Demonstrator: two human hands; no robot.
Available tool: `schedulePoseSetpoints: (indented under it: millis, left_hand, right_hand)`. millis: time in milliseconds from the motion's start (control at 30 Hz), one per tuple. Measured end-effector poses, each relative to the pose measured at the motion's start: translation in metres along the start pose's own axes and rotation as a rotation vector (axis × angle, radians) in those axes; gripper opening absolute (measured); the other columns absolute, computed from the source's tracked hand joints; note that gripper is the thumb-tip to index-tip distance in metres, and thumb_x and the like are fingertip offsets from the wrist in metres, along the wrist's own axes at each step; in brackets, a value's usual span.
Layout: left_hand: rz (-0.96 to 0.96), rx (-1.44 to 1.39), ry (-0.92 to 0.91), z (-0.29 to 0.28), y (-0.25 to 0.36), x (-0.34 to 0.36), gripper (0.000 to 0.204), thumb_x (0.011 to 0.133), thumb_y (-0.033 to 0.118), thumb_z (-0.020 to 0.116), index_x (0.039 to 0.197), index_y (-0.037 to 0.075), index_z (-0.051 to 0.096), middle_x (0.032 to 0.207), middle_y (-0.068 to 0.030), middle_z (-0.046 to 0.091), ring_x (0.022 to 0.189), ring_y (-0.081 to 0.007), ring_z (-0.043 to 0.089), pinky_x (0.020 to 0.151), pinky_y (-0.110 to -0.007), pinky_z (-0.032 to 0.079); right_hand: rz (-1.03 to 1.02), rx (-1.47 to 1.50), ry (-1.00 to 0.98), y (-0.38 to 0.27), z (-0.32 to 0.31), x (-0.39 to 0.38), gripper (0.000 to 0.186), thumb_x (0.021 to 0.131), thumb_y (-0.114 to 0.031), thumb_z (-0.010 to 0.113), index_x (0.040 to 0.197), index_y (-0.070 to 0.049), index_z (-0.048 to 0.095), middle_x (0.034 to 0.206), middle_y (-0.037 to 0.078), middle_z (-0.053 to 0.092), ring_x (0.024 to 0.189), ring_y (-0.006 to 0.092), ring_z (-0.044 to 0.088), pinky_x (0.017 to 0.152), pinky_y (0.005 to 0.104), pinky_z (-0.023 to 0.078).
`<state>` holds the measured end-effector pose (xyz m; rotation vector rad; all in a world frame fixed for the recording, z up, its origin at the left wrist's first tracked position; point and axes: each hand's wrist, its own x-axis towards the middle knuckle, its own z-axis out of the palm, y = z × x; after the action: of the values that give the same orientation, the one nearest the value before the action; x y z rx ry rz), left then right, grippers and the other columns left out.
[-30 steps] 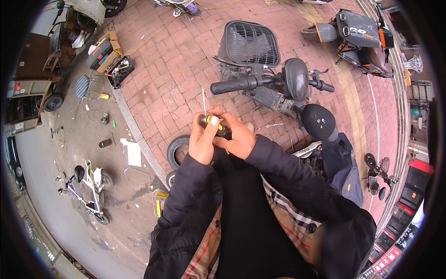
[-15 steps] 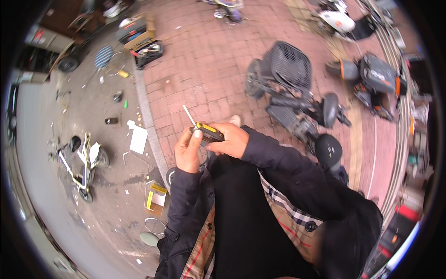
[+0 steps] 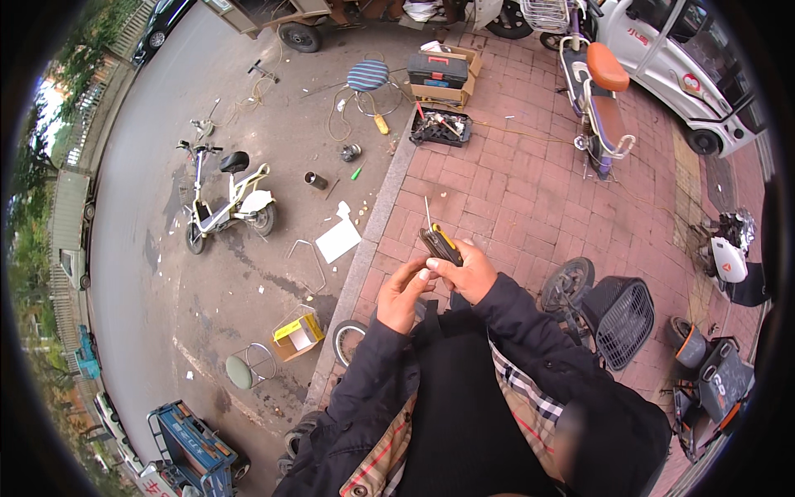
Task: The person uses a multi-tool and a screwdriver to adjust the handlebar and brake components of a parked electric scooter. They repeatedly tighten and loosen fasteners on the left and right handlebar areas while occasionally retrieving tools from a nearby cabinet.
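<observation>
My right hand (image 3: pixel 472 275) is closed round a folding hex key set (image 3: pixel 443 246) with a black and yellow body. One thin metal key (image 3: pixel 428 209) stands out from it and points away from me. My left hand (image 3: pixel 402 296) is closed, thumb and fingers bunched close beside the near end of the set. Whatever lies between those left fingertips is hidden. Both hands are in front of my body, above the brick paving.
Beyond my hands lie an open tool tray (image 3: pixel 441 127) and a toolbox (image 3: pixel 437 71). A striped stool (image 3: pixel 368 75), a white electric scooter (image 3: pixel 228 199) and a yellow box (image 3: pixel 298 335) stand at left. To the right are a black basket (image 3: pixel 621 323) and parked scooters.
The view has swung to the right and upward, so more of the road shows. My left thumb has come off the hex key set's upper part and sits lower, while my right hand keeps hold.
</observation>
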<state>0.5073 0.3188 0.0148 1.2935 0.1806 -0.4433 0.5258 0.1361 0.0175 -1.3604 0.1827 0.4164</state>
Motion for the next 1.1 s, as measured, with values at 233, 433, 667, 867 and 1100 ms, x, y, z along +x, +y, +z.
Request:
schedulePoseSetpoints:
  millis: [233, 433, 667, 867, 1100]
  left_hand:
    - [-0.041, 0.059, 0.057, 0.008, 0.045, 0.108, 0.030, 0.107, 0.019, 0.064, 0.130, 0.000, 0.067, 0.126, -0.0101, 0.072, 0.115, -0.0177, 0.069, 0.093, -0.032, 0.053]
    - [-0.020, -0.076, 0.160, -0.020, 0.052, 0.178, 0.025, 0.107, 0.022, 0.066, 0.098, -0.001, 0.070, 0.086, -0.0082, 0.072, 0.083, -0.0193, 0.072, 0.084, -0.033, 0.057]
    - [-0.071, -0.201, 0.186, -0.101, 0.093, 0.275, 0.029, 0.104, 0.025, 0.071, 0.117, -0.001, 0.065, 0.099, -0.0070, 0.069, 0.094, -0.0154, 0.069, 0.081, -0.030, 0.058]
    - [-0.178, -0.496, 0.114, -0.171, 0.162, 0.345, 0.041, 0.103, 0.026, 0.072, 0.131, 0.000, 0.056, 0.114, -0.0093, 0.067, 0.099, -0.0182, 0.069, 0.088, -0.032, 0.058]
    - [0.036, -0.682, 0.405, -0.263, 0.212, 0.409, 0.026, 0.109, 0.029, 0.061, 0.114, 0.003, 0.059, 0.096, -0.0117, 0.069, 0.090, -0.0278, 0.071, 0.083, -0.047, 0.060]
  right_hand:
    - [0.067, 0.029, 0.018, -0.042, -0.062, 0.112, 0.035, 0.099, -0.026, 0.071, 0.120, 0.001, 0.064, 0.089, 0.001, 0.064, 0.066, 0.0068, 0.056, 0.060, 0.0256, 0.050]
    - [0.132, -0.029, 0.036, -0.064, -0.070, 0.183, 0.034, 0.099, -0.019, 0.069, 0.125, 0.002, 0.062, 0.079, -0.001, 0.059, 0.063, 0.0060, 0.053, 0.058, 0.0249, 0.044]
    - [0.123, -0.219, -0.007, -0.095, -0.003, 0.299, 0.044, 0.098, -0.014, 0.070, 0.137, 0.003, 0.059, 0.075, -0.004, 0.055, 0.059, 0.0039, 0.048, 0.054, 0.0235, 0.040]
    - [-0.245, -0.658, -0.313, -0.152, 0.092, 0.390, 0.074, 0.089, -0.017, 0.077, 0.154, 0.002, 0.047, 0.142, 0.023, 0.058, 0.127, 0.0316, 0.061, 0.108, 0.0389, 0.049]
    - [-0.282, -0.588, -0.377, -0.191, 0.131, 0.506, 0.024, 0.099, -0.018, 0.071, 0.109, 0.004, 0.073, 0.101, 0.013, 0.072, 0.092, 0.0192, 0.069, 0.084, 0.0317, 0.054]
